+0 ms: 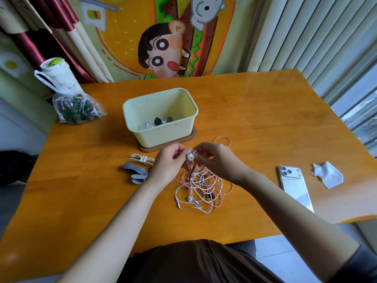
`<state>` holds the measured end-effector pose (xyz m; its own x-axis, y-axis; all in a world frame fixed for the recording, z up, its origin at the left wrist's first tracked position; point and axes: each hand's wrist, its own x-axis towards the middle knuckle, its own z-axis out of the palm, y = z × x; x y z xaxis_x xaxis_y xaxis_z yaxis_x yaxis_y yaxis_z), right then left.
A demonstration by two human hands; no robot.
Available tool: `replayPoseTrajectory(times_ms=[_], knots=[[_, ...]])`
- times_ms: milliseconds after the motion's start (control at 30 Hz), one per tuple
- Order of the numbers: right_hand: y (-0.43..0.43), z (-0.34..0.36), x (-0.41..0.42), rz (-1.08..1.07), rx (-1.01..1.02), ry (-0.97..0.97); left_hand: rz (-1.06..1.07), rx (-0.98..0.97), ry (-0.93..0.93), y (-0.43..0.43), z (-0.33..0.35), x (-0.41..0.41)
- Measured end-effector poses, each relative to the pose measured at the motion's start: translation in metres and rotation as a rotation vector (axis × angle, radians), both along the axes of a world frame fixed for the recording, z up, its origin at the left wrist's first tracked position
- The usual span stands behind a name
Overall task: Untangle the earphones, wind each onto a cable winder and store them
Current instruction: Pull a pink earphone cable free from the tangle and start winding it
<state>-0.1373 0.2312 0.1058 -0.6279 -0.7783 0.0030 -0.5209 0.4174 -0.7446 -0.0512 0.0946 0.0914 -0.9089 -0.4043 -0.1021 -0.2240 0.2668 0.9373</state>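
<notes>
A tangle of pink and white earphone cables (201, 188) lies on the wooden table (255, 111) in front of me. My left hand (168, 166) pinches a white earbud (190, 156) lifted above the heap. Beside it, my right hand (216, 160) pinches pink cable that rises from the tangle. A pink loop (224, 139) sticks out behind my right hand. A second white earbud (189, 199) rests at the heap's near edge. White cable winders (141, 158) and grey cable winders (135, 172) lie left of my left hand. The pale yellow storage box (161, 127) stands behind, with wound earphones inside.
A white phone (294, 185) lies face down at the right, with a crumpled tissue (328, 174) beyond it. A clear plastic bag of dark items (76, 109) and a white paper cup (59, 73) sit at the table's far left corner. The box rests on a brown lid (191, 137).
</notes>
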Motion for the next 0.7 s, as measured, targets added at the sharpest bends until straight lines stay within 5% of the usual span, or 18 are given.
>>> replayPoseTrajectory(times_ms=[100, 233, 300, 700], knots=[[0.000, 0.000, 0.000, -0.044, 0.013, -0.037, 0.009, 0.004, 0.004, 0.003, -0.001, -0.001], [-0.002, 0.001, -0.002, -0.095, 0.027, -0.046, -0.026, 0.556, 0.001, 0.006, 0.007, 0.001], [-0.001, 0.003, -0.003, -0.092, 0.026, -0.026, -0.087, 0.651, 0.017, 0.004, 0.008, 0.003], [0.005, 0.015, 0.002, -0.092, -0.151, -0.112, -0.022, 0.329, 0.063, 0.003, 0.003, 0.005]])
